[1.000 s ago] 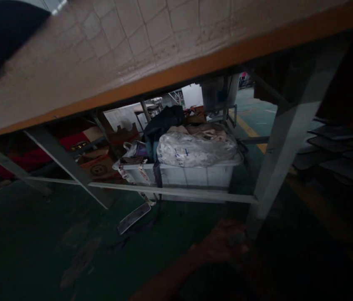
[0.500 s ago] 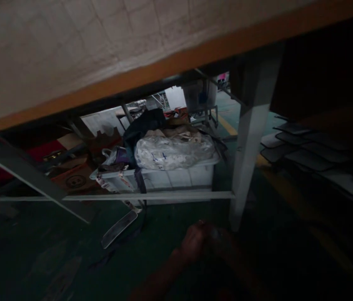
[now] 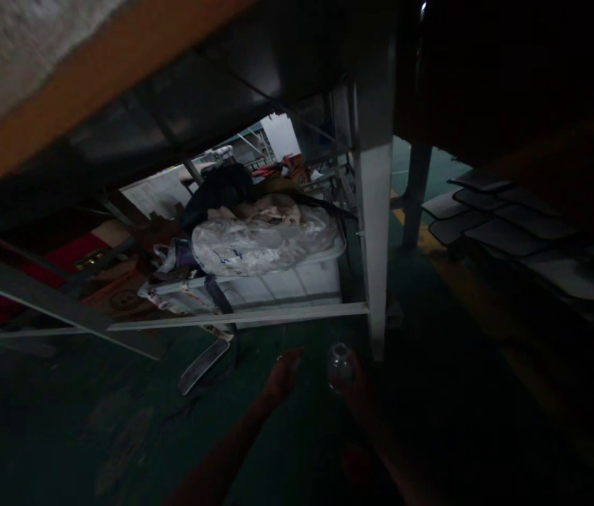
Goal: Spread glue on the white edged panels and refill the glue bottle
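In dim light under the table edge, my right hand (image 3: 356,383) is wrapped round a small clear jar (image 3: 339,360), its round mouth facing up. To the left of the jar, and apart from it, my left hand (image 3: 283,376) is closed in a pinch. Something small and pale may be at its fingertips, too dark to make out. Both forearms reach forward over the dark green floor (image 3: 149,422).
The table's orange edge (image 3: 65,84) slants overhead. A metal leg (image 3: 375,246) and crossbar (image 3: 286,314) stand ahead. Behind them is a white bin (image 3: 297,288) bearing a plastic-wrapped bundle (image 3: 259,246). Dark-edged panels (image 3: 507,232) are stacked at right.
My hands were together and have come apart, the left one moving left. The jar now shows clearly in my right hand. The view has tilted and shifted under the table.
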The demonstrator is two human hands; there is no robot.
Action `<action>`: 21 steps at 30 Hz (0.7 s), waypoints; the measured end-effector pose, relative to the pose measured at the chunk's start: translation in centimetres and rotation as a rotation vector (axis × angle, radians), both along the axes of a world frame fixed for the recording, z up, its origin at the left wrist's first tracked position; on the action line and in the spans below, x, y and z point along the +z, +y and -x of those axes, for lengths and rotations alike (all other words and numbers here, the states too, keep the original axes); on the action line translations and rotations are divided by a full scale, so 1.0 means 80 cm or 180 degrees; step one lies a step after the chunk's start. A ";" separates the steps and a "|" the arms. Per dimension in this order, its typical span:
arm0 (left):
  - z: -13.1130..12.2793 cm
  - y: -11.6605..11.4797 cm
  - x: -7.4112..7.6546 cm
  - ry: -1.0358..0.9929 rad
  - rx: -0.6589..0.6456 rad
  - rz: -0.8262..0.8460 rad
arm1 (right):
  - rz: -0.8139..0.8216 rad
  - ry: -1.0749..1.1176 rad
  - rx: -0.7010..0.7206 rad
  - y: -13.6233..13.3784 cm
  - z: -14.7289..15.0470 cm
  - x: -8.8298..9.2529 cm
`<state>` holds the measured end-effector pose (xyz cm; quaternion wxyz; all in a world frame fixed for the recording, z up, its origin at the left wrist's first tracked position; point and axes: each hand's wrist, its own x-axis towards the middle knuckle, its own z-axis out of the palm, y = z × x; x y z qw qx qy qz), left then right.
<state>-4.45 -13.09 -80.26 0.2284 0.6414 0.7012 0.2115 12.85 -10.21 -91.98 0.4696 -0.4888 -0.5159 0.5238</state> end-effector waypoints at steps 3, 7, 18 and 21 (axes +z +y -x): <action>-0.010 0.004 0.002 -0.0134 0.0139 0.0131 | 0.0073 0.0089 0.0075 0.009 -0.007 0.027; -0.024 0.015 0.009 -0.0376 0.0189 0.0310 | -0.0001 0.0230 0.0095 0.022 -0.019 0.066; -0.037 0.027 0.008 -0.2055 0.0045 -0.0338 | -0.0551 0.0404 0.0544 0.023 0.027 0.102; -0.013 0.021 0.019 -0.2450 0.0277 -0.0520 | -0.0778 0.0190 0.0589 0.016 0.025 0.109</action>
